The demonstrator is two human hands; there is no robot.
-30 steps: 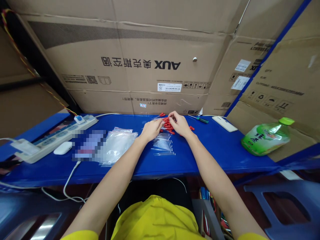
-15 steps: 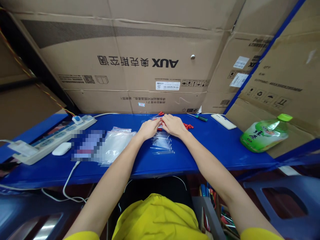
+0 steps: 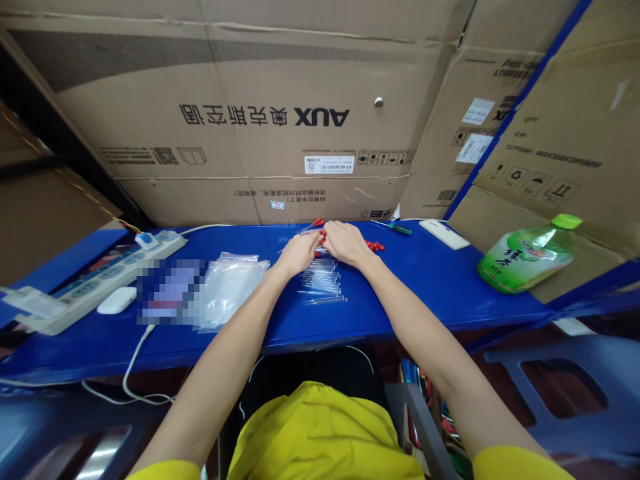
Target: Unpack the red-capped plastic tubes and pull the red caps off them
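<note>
My left hand (image 3: 299,253) and my right hand (image 3: 346,242) meet above the middle of the blue table, fingers closed and fingertips almost touching. A small red cap (image 3: 323,233) shows at the fingertips, partly covered, and my right hand seems to pinch it. What my left fingers grip is hidden. Just in front of the hands lies a row of thin clear tubes (image 3: 320,279), side by side. More red caps (image 3: 374,246) are scattered right of my right hand, and a few red pieces (image 3: 318,222) lie behind the fingers.
Clear zip bags (image 3: 235,283) lie left of the tubes, beside a blurred-out flat object (image 3: 170,290), a white case (image 3: 117,300) and a power strip (image 3: 107,280). A screwdriver (image 3: 400,229), white phone-like slab (image 3: 444,234) and green bottle (image 3: 530,257) sit right. Cardboard (image 3: 250,73) walls the back.
The view has shifted slightly. Both hands stay together over the same spot, with only small finger movements. The tubes and bags have not visibly moved on the table.
</note>
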